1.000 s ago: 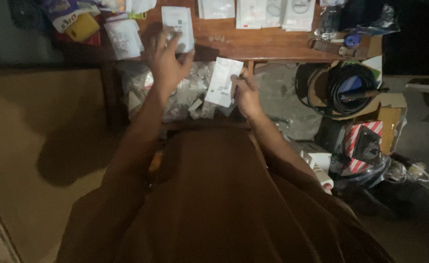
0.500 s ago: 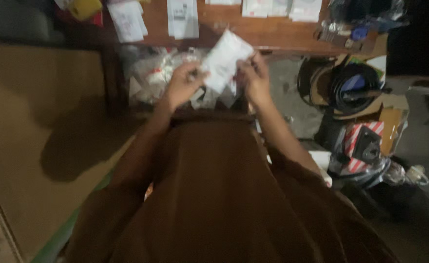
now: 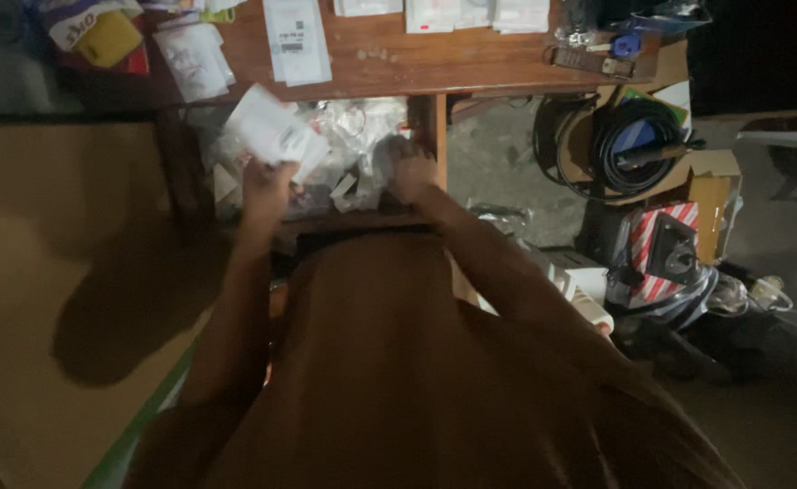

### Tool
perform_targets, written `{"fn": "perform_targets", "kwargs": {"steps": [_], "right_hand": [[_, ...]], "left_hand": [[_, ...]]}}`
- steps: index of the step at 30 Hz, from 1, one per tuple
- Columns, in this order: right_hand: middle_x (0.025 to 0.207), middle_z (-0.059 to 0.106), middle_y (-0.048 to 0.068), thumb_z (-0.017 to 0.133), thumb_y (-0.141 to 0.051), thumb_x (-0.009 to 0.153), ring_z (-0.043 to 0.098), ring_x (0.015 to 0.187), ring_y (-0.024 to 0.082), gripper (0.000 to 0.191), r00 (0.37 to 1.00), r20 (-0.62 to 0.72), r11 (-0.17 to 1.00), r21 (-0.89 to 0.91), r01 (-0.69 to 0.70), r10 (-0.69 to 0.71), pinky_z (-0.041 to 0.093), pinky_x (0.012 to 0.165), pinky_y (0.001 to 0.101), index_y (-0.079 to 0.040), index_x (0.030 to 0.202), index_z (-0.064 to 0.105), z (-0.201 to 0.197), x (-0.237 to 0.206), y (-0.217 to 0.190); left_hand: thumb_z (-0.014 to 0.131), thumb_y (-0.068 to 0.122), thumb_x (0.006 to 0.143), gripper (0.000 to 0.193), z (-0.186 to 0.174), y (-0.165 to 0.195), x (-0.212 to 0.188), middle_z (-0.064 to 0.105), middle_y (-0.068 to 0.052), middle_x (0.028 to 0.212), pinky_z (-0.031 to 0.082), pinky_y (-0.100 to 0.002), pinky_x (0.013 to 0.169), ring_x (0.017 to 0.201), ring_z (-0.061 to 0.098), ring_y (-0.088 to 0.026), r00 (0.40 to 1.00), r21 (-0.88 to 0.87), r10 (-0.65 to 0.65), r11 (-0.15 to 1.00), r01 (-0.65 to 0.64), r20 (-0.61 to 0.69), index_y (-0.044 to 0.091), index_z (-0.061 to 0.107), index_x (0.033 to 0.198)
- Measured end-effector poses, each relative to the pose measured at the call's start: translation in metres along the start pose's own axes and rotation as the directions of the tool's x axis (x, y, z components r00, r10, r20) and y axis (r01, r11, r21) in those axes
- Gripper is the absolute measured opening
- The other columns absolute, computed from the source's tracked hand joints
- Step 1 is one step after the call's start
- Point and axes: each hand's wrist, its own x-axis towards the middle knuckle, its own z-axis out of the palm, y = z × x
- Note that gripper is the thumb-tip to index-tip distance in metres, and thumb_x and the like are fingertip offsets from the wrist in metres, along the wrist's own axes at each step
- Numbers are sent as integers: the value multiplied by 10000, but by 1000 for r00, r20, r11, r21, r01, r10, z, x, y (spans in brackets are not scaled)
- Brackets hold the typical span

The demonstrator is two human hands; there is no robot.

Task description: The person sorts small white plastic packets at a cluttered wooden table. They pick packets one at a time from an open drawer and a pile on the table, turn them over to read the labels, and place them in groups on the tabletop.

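My left hand [image 3: 264, 186] holds a white flat packet [image 3: 272, 133] raised just below the front edge of the wooden table [image 3: 389, 68]. My right hand [image 3: 405, 167] reaches down into a pile of clear plastic bags and small white packets [image 3: 348, 149] under the table; its fingers are blurred and partly hidden among the bags. On the tabletop above lies a white labelled packet [image 3: 297, 41], with more white packets [image 3: 466, 13] along the far edge.
A yellow and red package [image 3: 100, 36] and a clear bag [image 3: 192, 59] sit at the table's left end. A coiled black cable in a box [image 3: 638, 145], a red-and-white striped box [image 3: 661, 249] and cardboard [image 3: 45, 272] lie on the floor.
The white packet, held by both hands half a second ago, has moved left in my left hand alone. My right hand let go and dropped into the bag pile.
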Motion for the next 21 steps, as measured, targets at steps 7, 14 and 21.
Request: {"fn": "perform_targets", "kwargs": {"steps": [7,14,21], "right_hand": [[1314,648,153,802,-364,695,584,1221,391,697,958,-262,993,-49,110,-119,473,966,568,-179,1340,612,4,-9,3],[1004,735,84,728,-93,976,694,847,138,186,943,-166,307,949,73,288,585,748,301,-17,1139,683,-9,-33,52],[1002,689,94,780,-96,1019,591,769,173,268,972,19,-345,936,65,236,436,627,322,28,1230,671,7,-45,75]], "left_hand": [[506,68,1034,335,-14,-21,-18,693,-152,1133,580,-340,829,978,691,-233,926,-252,363,910,-328,106,-88,585,1321],[386,21,895,515,-19,-23,4,687,-178,1251,632,-448,904,1140,718,-317,978,-374,190,916,-146,85,-14,412,1408],[505,53,917,471,22,-66,42,704,-234,1251,611,-411,999,1126,717,-299,895,-371,334,904,-214,297,-79,563,1365]]}}
